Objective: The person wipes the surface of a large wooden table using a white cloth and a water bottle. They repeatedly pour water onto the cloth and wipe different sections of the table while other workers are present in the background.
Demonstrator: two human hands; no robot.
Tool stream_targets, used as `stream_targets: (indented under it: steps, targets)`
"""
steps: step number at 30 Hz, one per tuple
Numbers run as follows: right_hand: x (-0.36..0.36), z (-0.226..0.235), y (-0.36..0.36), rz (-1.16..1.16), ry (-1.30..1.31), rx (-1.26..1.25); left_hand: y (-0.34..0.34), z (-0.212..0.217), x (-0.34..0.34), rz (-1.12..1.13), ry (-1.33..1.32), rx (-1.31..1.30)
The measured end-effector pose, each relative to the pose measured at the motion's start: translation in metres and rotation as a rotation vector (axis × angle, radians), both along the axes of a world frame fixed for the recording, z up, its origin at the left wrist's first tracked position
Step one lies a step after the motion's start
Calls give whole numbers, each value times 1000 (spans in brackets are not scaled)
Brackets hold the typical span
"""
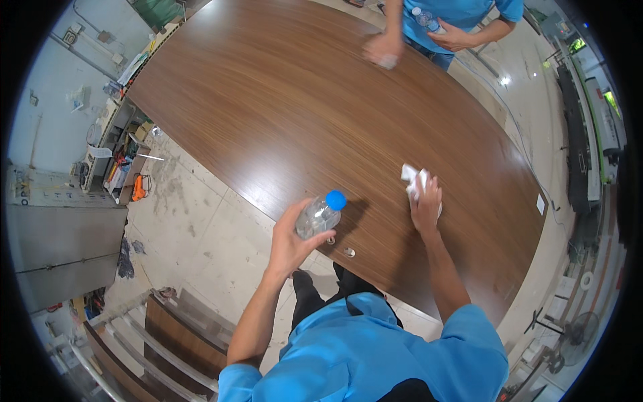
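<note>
My left hand (293,234) is closed around a clear plastic bottle (317,217) with a blue cap, held tilted above the near edge of a brown wood-grain tabletop (288,114). To its right, my right hand (426,204) presses a crumpled white cloth (414,177) against the tabletop. Part of the cloth is hidden under the palm and fingers. Two small round metal pieces, one of them a disc (349,252), lie on the tabletop near the bottle.
Across the table a co-worker in a blue shirt (462,9) holds another bottle (426,19); the co-worker's other hand (384,49), slightly blurred, is on the surface with something whitish. Shelving with tools (120,167) stands left, a rack with boards (167,335) lower left, a fan (580,337) right.
</note>
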State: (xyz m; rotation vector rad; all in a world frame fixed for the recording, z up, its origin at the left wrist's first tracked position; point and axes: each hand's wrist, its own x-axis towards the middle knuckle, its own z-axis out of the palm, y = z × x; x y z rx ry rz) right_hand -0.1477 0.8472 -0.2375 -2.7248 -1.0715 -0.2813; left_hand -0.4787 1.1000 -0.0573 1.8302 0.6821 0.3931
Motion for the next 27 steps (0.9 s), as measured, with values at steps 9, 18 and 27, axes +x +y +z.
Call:
stream_targets:
  steps: [9, 18, 27]
  targets:
    - [-142, 23, 254, 863, 39, 73, 4, 5, -62, 368, -114, -330]
    - [62, 42, 259, -75, 264, 78, 6, 1, -152, 647, -207, -349]
    - [-95, 42, 251, 213, 293, -198, 16, -8, -166, 657, -252, -397]
